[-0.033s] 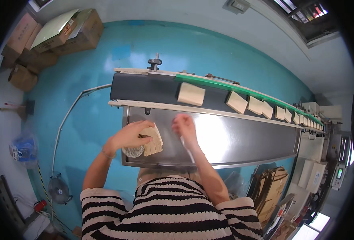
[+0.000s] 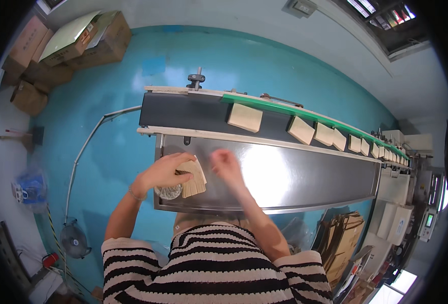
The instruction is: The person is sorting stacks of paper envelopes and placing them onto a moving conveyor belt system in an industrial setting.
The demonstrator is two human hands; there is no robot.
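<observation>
We find the left hand gripping a fanned stack of cream flat pieces over the steel tray's left end, the stack's long axis running roughly across the tray. The right hand hangs over the tray, right of and apart from the stack (blurred; we cannot tell whether it holds anything).

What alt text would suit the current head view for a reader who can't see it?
A person's left hand holds a fanned stack of flat cream pieces beside a clear dish at a metal table; the blurred right hand hovers over the table. Beyond, a dark conveyor belt carries a line of similar pieces along a green rail.
</observation>
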